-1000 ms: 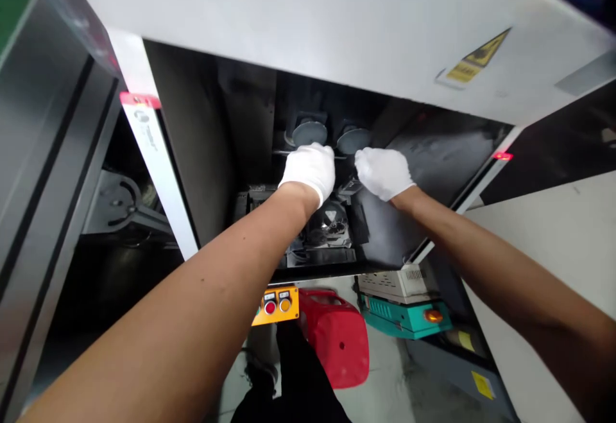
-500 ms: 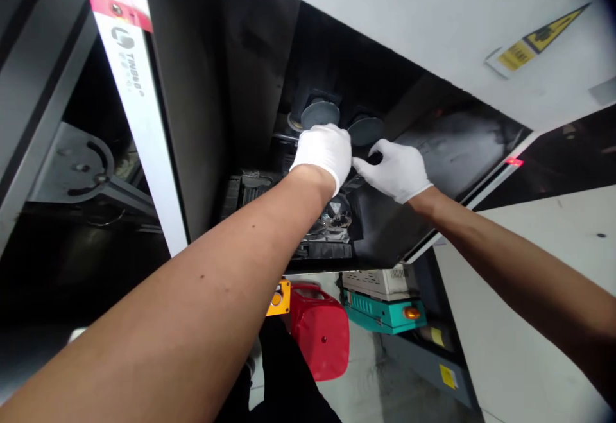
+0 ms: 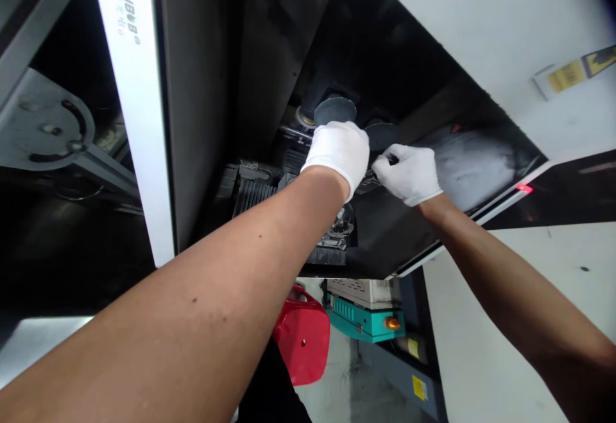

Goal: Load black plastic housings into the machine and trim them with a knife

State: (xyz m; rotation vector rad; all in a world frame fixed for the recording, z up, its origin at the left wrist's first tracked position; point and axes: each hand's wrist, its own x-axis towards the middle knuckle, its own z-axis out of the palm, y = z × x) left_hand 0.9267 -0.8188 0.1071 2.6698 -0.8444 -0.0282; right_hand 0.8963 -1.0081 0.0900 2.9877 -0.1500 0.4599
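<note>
Inside a dark machine bay, my left hand (image 3: 338, 152) in a white glove is curled closed just below a round grey disc (image 3: 335, 108). Its fingertips face away from me, and whatever they grip is hidden. To its right, my right hand (image 3: 409, 172), also white-gloved, has thumb and forefinger pinched together at a small dark part that I cannot make out. A second round disc (image 3: 382, 133) sits just above the gap between my hands. Beneath them lies a dark mechanism (image 3: 332, 253), partly covered by my left forearm, with a ribbed black cover (image 3: 251, 196) on its left.
A white-edged panel (image 3: 132, 89) borders the bay on the left. A white machine housing (image 3: 481, 31) with a yellow warning label (image 3: 565, 77) overhangs the right. Below are a red stool (image 3: 304, 339), a teal box (image 3: 359, 320) with an orange lamp, and the floor.
My view has shifted and tilted. The thumb and forefinger of my right hand, apart before, have come together. My left hand stays closed beneath the disc.
</note>
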